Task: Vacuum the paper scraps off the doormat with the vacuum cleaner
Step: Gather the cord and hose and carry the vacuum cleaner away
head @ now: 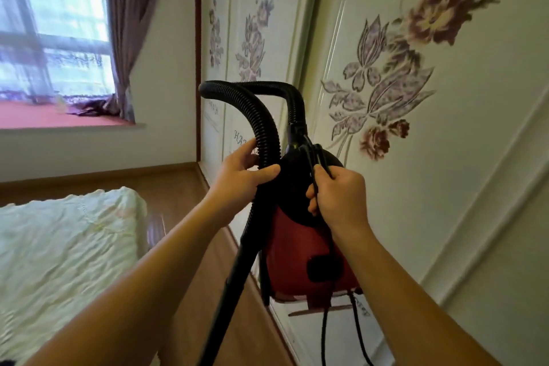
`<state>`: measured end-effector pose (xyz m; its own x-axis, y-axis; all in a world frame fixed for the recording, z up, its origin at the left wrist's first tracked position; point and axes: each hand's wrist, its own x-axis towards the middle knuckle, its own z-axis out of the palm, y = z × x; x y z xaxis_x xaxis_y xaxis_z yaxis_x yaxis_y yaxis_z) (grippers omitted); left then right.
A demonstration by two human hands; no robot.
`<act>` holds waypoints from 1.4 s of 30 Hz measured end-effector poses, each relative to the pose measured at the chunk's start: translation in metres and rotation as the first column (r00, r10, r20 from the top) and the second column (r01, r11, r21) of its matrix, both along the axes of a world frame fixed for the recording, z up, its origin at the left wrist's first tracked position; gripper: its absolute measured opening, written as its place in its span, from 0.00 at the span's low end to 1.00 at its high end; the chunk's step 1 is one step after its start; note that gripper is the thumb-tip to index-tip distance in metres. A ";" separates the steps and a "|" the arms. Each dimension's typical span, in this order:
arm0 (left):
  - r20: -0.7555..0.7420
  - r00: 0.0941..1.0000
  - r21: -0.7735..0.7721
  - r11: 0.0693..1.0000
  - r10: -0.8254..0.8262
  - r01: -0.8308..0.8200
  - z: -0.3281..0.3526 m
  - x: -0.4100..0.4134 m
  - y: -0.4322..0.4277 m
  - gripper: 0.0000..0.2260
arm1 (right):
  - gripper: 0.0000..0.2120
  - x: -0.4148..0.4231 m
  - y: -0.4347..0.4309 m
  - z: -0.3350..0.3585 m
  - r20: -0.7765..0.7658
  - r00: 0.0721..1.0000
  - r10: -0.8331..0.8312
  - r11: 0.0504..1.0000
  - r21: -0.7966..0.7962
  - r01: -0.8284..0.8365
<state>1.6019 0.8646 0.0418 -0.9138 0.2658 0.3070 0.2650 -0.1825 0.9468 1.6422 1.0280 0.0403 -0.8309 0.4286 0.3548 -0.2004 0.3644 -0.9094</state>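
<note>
While the vacuum (300, 249) is apparently hanging clear of the floor (178, 187), between the bed (59, 246) and the wardrobe (445, 157), a person is holding it up in front of them. The left grip (240, 178) is curling round the ribbed hose (261, 116) beside the black lid. The right grip (338, 196) is closing on black loops at the lid's top, cord or strap, hard to tell which. A cord (325, 330) is dangling below the red body. No doormat or paper scraps are showing in this view. The body is looking rigid and fairly heavy, likely to swing if hung from the hose alone, so the lid's top is the sound place to hold. The hose is looking springy and is probably better steered by its stiff tube (234, 270).
</note>
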 end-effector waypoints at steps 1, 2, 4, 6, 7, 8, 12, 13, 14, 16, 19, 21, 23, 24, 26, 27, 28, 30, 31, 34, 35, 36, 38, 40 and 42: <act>0.004 1.000 0.010 1.000 0.012 -0.012 0.000 -0.020 -0.003 0.19 | 0.20 -0.023 -0.002 0.000 0.003 1.000 0.014 1.000 -0.006 -0.014; 0.006 1.000 0.015 1.000 0.026 -0.027 0.001 -0.040 -0.006 0.19 | 0.20 -0.045 -0.005 0.000 0.004 1.000 0.026 0.999 -0.018 -0.026; 0.001 0.999 0.009 0.999 0.053 -0.053 0.005 -0.077 -0.010 0.20 | 0.19 -0.085 -0.008 0.002 0.002 0.999 0.047 0.998 -0.046 -0.047; -0.008 0.997 -0.016 0.997 0.080 -0.080 0.009 -0.111 -0.015 0.20 | 0.19 -0.123 -0.012 0.004 0.005 0.998 0.065 0.996 -0.061 -0.064; -0.011 0.996 -0.032 0.995 0.094 -0.094 0.010 -0.129 -0.017 0.20 | 0.19 -0.141 -0.015 0.006 0.009 0.997 0.076 0.995 -0.070 -0.075; -0.011 0.994 -0.044 0.993 0.106 -0.106 0.011 -0.146 -0.020 0.20 | 0.19 -0.158 -0.017 0.007 0.011 0.996 0.093 0.992 -0.083 -0.091; -0.007 0.987 -0.070 0.985 0.158 -0.158 0.013 -0.212 -0.029 0.21 | 0.19 -0.230 -0.026 0.007 0.015 0.987 0.161 0.978 -0.139 -0.157; -0.005 0.985 -0.072 0.982 0.174 -0.174 0.013 -0.229 -0.031 0.21 | 0.19 -0.250 -0.028 0.006 0.016 0.984 0.178 0.974 -0.149 -0.173; -0.004 0.982 -0.071 0.979 0.190 -0.190 0.011 -0.247 -0.033 0.21 | 0.19 -0.270 -0.030 0.005 0.019 0.980 0.198 0.969 -0.157 -0.192; -0.007 0.970 -0.077 0.967 0.243 -0.243 0.006 -0.286 -0.038 0.20 | 0.20 -0.316 -0.035 -0.001 0.020 0.970 0.243 0.956 -0.176 -0.236; -0.019 0.952 -0.098 0.947 0.306 -0.307 0.001 -0.334 -0.047 0.20 | 0.20 -0.374 -0.043 -0.008 -0.003 0.955 0.296 0.939 -0.184 -0.292; -0.024 0.934 -0.095 0.929 0.357 -0.357 -0.001 -0.373 -0.051 0.20 | 0.20 -0.420 -0.049 -0.011 -0.006 0.940 0.341 0.926 -0.169 -0.338; -0.024 0.918 -0.102 0.912 0.397 -0.397 -0.002 -0.408 -0.057 0.20 | 0.20 -0.464 -0.058 -0.012 -0.007 0.925 0.380 0.911 -0.171 -0.375; -0.023 0.909 -0.102 0.903 0.417 -0.417 -0.002 -0.423 -0.061 0.21 | 0.20 -0.484 -0.063 -0.012 -0.005 0.916 0.401 0.903 -0.168 -0.396; -0.022 0.886 -0.101 0.881 0.463 -0.463 -0.001 -0.453 -0.070 0.20 | 0.20 -0.523 -0.073 -0.010 -0.001 0.898 0.440 0.886 -0.162 -0.434; -0.025 0.875 -0.101 0.870 0.483 -0.483 0.000 -0.468 -0.076 0.20 | 0.20 -0.541 -0.079 -0.008 0.003 0.890 0.455 0.879 -0.159 -0.449; -0.024 0.864 -0.106 0.858 0.503 -0.503 0.000 -0.483 -0.083 0.21 | 0.20 -0.558 -0.086 -0.007 0.009 0.883 0.470 0.873 -0.157 -0.463; -0.018 0.846 -0.119 0.839 0.533 -0.531 -0.002 -0.512 -0.100 0.21 | 0.19 -0.589 -0.101 -0.005 0.015 0.867 0.499 0.856 -0.168 -0.490; -0.017 0.841 -0.129 0.833 0.540 -0.538 -0.005 -0.527 -0.109 0.22 | 0.18 -0.605 -0.109 -0.006 0.018 0.859 0.511 0.848 -0.177 -0.500; -0.002 0.841 -0.163 0.830 0.541 -0.534 -0.018 -0.573 -0.139 0.25 | 0.18 -0.651 -0.136 -0.015 0.030 0.854 0.520 0.843 -0.181 -0.507; 0.002 0.843 -0.165 0.831 0.538 -0.531 -0.023 -0.589 -0.150 0.26 | 0.18 -0.666 -0.146 -0.020 0.035 0.854 0.519 0.844 -0.177 -0.506; 0.008 0.844 -0.170 0.832 0.537 -0.528 -0.029 -0.605 -0.161 0.26 | 0.18 -0.681 -0.157 -0.025 0.042 0.855 0.518 0.846 -0.178 -0.503; 0.027 0.849 -0.171 0.839 0.528 -0.517 -0.040 -0.638 -0.187 0.27 | 0.18 -0.710 -0.181 -0.035 0.057 0.860 0.507 0.853 -0.182 -0.490; 0.050 0.852 -0.154 0.847 0.520 -0.508 -0.052 -0.672 -0.215 0.27 | 0.17 -0.741 -0.207 -0.044 0.076 0.867 0.493 0.862 -0.178 -0.474; 0.070 0.861 -0.136 0.860 0.504 -0.492 -0.061 -0.707 -0.244 0.28 | 0.18 -0.775 -0.235 -0.050 0.090 0.876 0.473 0.875 -0.166 -0.455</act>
<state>0.8948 0.6205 -0.0190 -0.9570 -0.2069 0.2032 0.1960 0.0550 0.9791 0.8669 0.7927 -0.0092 -0.9792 0.0188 0.2022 -0.1982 0.1288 -0.9717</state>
